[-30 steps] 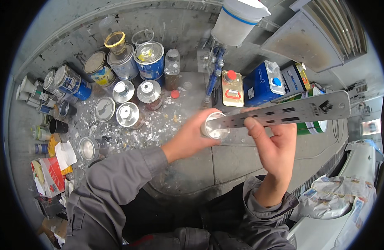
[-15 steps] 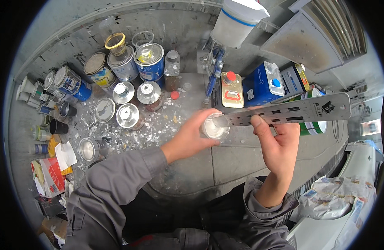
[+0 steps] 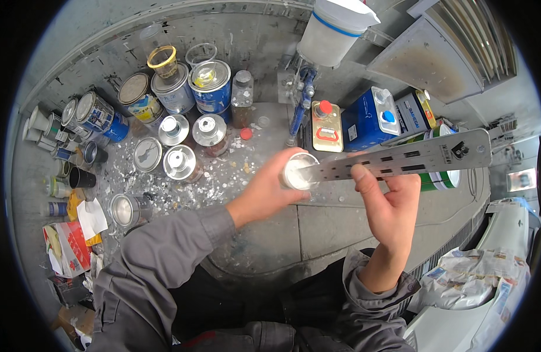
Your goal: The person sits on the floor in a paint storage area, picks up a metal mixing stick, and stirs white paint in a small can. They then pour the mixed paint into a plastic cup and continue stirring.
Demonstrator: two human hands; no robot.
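Note:
My left hand point(image 3: 269, 186) is wrapped round a small clear cup point(image 3: 299, 183) with a whitish liquid inside. The far end of a flat metal mixing stick point(image 3: 393, 161), pierced with rows of dark slots, dips into the cup. Its thumb lying on top, my right hand point(image 3: 388, 202) grips the stick near its middle, with the broad end sticking out to the right. The stick's tip is hidden in the liquid, and the fingers beneath it are partly hidden.
Paint-spattered bench point(image 3: 247, 234) below. Silver-topped cans point(image 3: 210, 130) and blue paint tins point(image 3: 211, 88) stand at the back left. A gold can point(image 3: 327, 126) and a blue jerrycan point(image 3: 370, 117) are beyond my hands. Left of my forearm is a tin of pale paint point(image 3: 128, 209); wrapped panels point(image 3: 464, 281) lie right.
The cup has shifted slightly left in my left hand. My right hand and the stick have moved a little left too, the stick's tip still in the cup.

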